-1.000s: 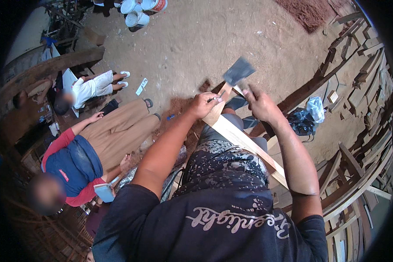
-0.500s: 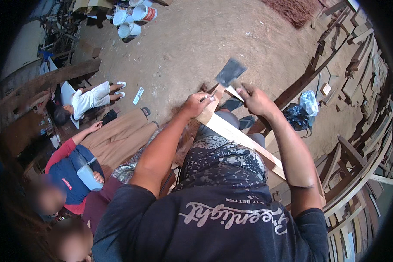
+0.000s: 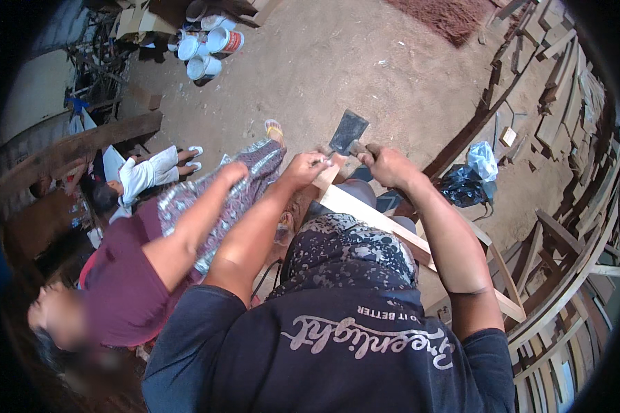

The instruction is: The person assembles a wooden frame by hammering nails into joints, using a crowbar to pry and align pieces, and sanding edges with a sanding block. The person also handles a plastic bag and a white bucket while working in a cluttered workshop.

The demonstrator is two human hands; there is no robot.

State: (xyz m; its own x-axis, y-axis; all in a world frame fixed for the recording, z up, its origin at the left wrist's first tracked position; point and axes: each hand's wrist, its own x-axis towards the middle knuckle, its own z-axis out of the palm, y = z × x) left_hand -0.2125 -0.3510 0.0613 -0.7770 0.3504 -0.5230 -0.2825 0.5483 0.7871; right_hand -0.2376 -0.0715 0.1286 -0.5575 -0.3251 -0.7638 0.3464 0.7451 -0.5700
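And the hatchet point(image 3: 349, 133), gripped in the right hand point(image 3: 391, 168), is now hanging closer to the wood point(image 3: 362, 212) slanting across the lap point(image 3: 344, 244), bringing its tip within reach, the left hand point(image 3: 302, 172) pinching that end

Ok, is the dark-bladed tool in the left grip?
No, the right grip holds the dark-bladed tool by its handle.

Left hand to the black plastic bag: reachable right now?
Probably not: the left hand is at the pale board, and the right hand, gripping the hatchet, sits between it and the black plastic bag in view.
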